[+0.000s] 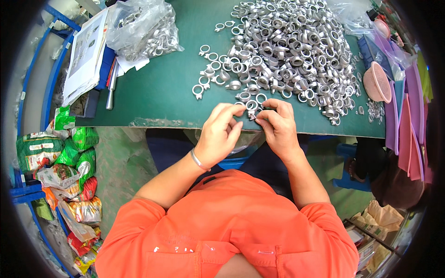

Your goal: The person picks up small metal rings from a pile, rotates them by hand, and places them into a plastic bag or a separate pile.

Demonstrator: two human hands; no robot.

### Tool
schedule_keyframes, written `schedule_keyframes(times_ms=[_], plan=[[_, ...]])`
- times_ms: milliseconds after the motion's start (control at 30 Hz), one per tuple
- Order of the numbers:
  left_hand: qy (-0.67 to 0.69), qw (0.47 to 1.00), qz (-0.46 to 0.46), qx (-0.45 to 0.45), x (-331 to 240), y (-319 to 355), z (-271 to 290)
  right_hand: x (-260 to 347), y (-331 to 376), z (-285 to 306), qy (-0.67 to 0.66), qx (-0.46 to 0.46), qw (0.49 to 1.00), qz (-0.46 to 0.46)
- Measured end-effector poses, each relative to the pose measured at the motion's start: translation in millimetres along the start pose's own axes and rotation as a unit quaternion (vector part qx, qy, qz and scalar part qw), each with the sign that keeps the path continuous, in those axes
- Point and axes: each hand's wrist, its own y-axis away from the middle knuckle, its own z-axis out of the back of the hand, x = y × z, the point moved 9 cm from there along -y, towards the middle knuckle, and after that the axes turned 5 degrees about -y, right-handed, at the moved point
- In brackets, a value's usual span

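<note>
Silver-grey metal ring (pixel 251 109) is lying on the green table (pixel 162 92), between left hand (pixel 218 129) and right hand (pixel 282 127) — the right sitting nearer; fingers are half-curling, whether gripping it is not showing clearly.

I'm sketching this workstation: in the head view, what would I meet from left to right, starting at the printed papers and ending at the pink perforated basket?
Printed papers, clear plastic bag, pile of silver metal rings, pink perforated basket.
</note>
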Motion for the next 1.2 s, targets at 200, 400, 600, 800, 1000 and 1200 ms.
schedule_keyframes(times_ms=[200, 400, 600, 800, 1000, 1200], plan=[[-0.175, 0.977, -0.121, 0.024, -14, -29, -9, -3, 5, 8, 0.008, 0.017, 0.999, -0.042], [-0.056, 0.996, -0.066, 0.011, -8, -33, 6, -7, 11, 17, 0.019, 0.021, 0.996, -0.086], [0.344, 0.928, 0.142, 0.036, 28, -15, -1, -4, 5, 9, 0.024, 0.041, 0.997, -0.066], [0.515, 0.819, 0.24, 0.088, 31, 3, -12, -9, 7, 12, -0.138, 0.026, 0.984, -0.113], [0.566, 0.769, 0.274, 0.114, 30, 17, -17, -20, 18, 13, -0.258, -0.047, 0.955, -0.137], [0.589, 0.748, 0.281, 0.122, 29, 18, -19, -16, 13, 18, -0.304, -0.083, 0.941, -0.127]])
